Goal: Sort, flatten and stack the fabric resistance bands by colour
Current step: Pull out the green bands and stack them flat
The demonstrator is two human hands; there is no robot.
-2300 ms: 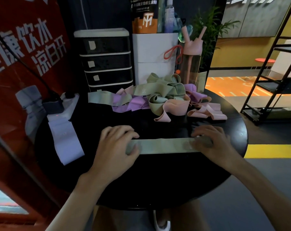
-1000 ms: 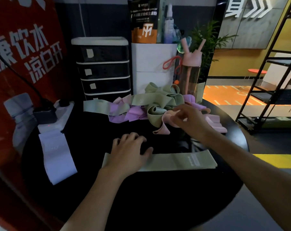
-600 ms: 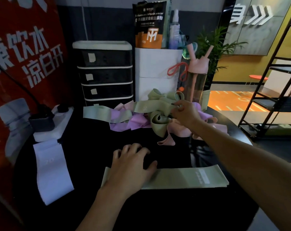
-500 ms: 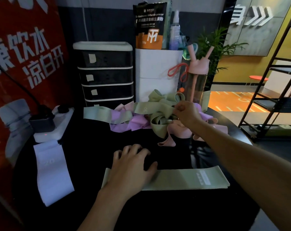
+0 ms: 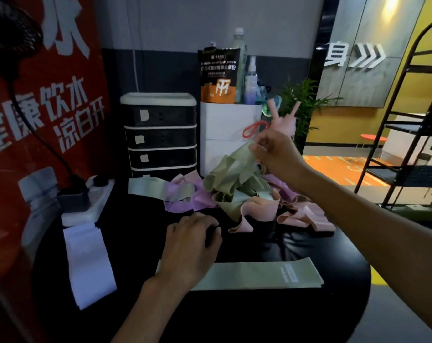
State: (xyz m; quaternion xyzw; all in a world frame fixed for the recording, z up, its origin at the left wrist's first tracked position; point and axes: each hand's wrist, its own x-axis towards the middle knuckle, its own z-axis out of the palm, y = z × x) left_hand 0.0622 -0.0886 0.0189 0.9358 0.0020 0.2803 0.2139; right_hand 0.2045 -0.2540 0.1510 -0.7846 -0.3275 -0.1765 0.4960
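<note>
While right fingers [image 5: 259,150] pinch green band [image 5: 234,167] above tangle [image 5: 259,209], left hand [image 5: 190,246] relaxed on flat band [image 5: 259,274]; drawers [image 5: 160,134] behind.

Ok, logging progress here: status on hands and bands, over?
Left hand resting on flat green band. Right hand pinching second green band, raised above pile. Pink bands, purple bands tangled beneath.
</note>
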